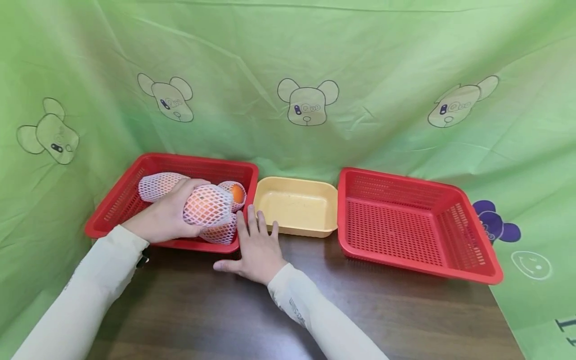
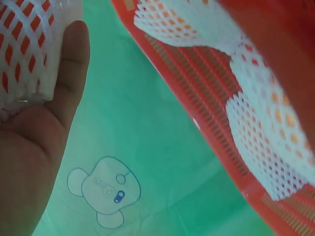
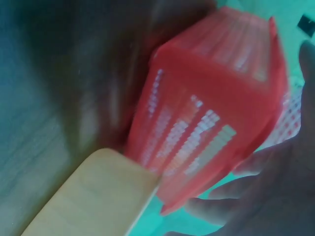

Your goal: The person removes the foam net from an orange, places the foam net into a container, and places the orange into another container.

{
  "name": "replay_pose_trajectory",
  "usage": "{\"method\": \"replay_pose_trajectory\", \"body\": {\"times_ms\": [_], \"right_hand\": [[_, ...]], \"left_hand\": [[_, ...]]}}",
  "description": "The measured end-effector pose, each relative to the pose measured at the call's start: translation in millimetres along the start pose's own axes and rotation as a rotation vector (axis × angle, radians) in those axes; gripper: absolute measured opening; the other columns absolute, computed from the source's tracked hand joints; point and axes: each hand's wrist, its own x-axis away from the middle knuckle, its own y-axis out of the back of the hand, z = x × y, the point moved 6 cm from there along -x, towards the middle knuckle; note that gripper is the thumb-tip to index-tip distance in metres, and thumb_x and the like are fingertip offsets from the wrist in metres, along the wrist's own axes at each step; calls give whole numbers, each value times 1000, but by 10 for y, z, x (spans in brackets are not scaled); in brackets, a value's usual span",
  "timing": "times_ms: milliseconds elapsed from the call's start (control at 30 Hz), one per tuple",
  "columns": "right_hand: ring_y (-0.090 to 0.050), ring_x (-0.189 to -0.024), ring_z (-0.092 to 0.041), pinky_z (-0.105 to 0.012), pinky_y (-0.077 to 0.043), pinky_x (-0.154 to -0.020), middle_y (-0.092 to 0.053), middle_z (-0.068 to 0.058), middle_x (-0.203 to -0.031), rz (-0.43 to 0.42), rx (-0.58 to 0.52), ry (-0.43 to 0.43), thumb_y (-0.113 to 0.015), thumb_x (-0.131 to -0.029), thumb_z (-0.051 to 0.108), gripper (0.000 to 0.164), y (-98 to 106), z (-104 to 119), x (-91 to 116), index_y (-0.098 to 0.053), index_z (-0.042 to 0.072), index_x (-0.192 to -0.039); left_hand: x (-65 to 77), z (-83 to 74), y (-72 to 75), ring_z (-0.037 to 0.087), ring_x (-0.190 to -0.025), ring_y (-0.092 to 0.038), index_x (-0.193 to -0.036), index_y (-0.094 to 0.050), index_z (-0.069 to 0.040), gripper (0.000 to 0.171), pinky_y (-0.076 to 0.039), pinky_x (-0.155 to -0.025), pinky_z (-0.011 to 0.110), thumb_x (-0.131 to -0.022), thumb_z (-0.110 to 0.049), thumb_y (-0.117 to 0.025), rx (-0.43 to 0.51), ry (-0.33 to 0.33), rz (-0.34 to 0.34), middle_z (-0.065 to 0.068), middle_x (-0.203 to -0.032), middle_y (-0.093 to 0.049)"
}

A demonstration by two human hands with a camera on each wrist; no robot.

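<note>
My left hand point(image 1: 168, 214) holds a netted orange point(image 1: 208, 206) in a white foam sleeve, above the front of the left red basket point(image 1: 198, 160). In the left wrist view, part of the foam sleeve point(image 2: 27, 54) shows against the thumb side of the palm. Behind and below it in the basket lie another netted orange point(image 1: 237, 193), a third netted fruit point(image 1: 220, 233) and a long white foam net point(image 1: 157, 186), partly behind the hand. My right hand point(image 1: 260, 254), fingers spread and nothing held, is by the basket's front right corner; its fingertips overlap the cream tray's edge.
A cream plastic tray point(image 1: 297, 211) stands between the two baskets. To the right is a second red basket point(image 1: 391, 232) with no fruit showing in it. Green printed cloth point(image 1: 243, 90) hangs behind and at the sides of the brown table point(image 1: 216, 315).
</note>
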Motion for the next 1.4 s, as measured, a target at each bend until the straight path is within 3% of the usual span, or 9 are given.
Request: {"method": "replay_pose_trajectory", "body": {"times_ms": [267, 467, 600, 767, 1033, 1100, 1233, 1400], "right_hand": [[-17, -150, -39, -67, -17, -113, -13, -20, -166, -16, 16, 86, -63, -71, 86, 125, 10, -23, 380, -18, 13, -163], [-16, -151, -38, -65, -17, -114, -9, -18, -167, -60, -39, 85, -66, -71, 84, 127, 116, -284, 646, -18, 10, -162], [-19, -150, -39, -65, -18, -114, -9, -20, -166, -103, -84, 77, -70, -71, 80, 127, 185, -504, 835, -18, 7, -162], [-25, -147, -42, -62, -26, -112, -18, -24, -164, -174, -130, 93, -76, -70, 74, 128, 262, -744, 1067, -20, 4, -161], [-29, -146, -40, -56, -36, -109, -20, -24, -163, -191, -182, 108, -81, -68, 69, 128, 217, -928, 1358, -23, 0, -159], [-31, -145, -39, -57, -37, -107, -22, -24, -163, -196, -187, 115, -82, -68, 68, 126, 197, -932, 1429, -25, 0, -158], [-36, -142, -43, -61, -38, -105, -25, -24, -162, -212, -197, 146, -81, -70, 67, 119, 173, -882, 1545, -30, 7, -159], [-42, -137, -44, -61, -41, -101, -30, -26, -159, -164, -139, 223, -74, -77, 70, 100, 85, -723, 1599, -38, 22, -157]], "left_hand": [[26, -116, -170, 22, -114, -50, -143, -39, -11, 89, -49, -93, 49, -72, -20, -91, 37, -30, 0, 6, -131, -47], [45, -243, -347, 21, -112, -54, -145, -38, -18, 91, -50, -91, 48, -71, -21, -91, 82, -55, 0, 5, -133, -47], [65, -413, -520, 18, -114, -54, -144, -41, -20, 92, -50, -93, 46, -68, -20, -92, 136, -113, -1, 2, -134, -48], [83, -674, -832, 12, -110, -54, -141, -44, -19, 90, -51, -93, 39, -66, -22, -93, 172, -180, 45, -4, -129, -49], [159, -853, -1540, 8, -98, -59, -137, -45, -13, 87, -53, -86, 30, -65, -28, -91, 55, -266, 168, -3, -124, -50], [184, -873, -1711, 10, -101, -60, -137, -46, -13, 87, -52, -90, 33, -65, -31, -92, 20, -273, 189, -3, -124, -52], [236, -909, -1982, 22, -124, -54, -139, -46, -11, 89, -44, -103, 45, -67, -39, -90, -78, -279, 229, 3, -130, -56], [278, -907, -2093, 27, -132, -49, -142, -45, -9, 92, -40, -106, 49, -70, -43, -89, -126, -249, 247, 7, -136, -55]]}}
